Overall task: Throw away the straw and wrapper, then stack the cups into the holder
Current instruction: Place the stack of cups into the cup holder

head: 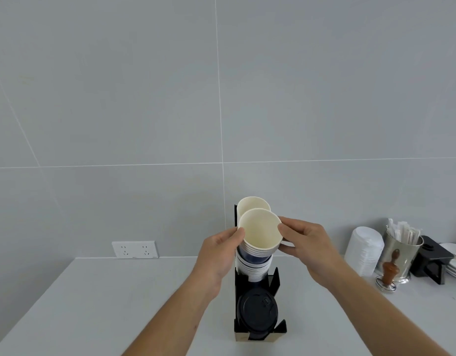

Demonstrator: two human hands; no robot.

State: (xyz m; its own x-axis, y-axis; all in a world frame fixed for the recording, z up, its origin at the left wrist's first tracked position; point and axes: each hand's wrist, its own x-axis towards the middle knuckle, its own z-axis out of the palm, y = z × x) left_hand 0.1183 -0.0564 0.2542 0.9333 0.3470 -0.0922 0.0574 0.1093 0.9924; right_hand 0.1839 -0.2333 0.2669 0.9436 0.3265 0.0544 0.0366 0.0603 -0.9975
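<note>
White cups [259, 236] gripped by left hand [219, 253] at 9, right hand [305, 242] at 3, over black holder [257, 291].

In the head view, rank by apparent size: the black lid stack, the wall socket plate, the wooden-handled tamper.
1. Black lid stack, though it sits nearest the camera.
2. Wall socket plate.
3. Wooden-handled tamper, the smallest, but close enough to the plate that I wouldn't insist.
</note>
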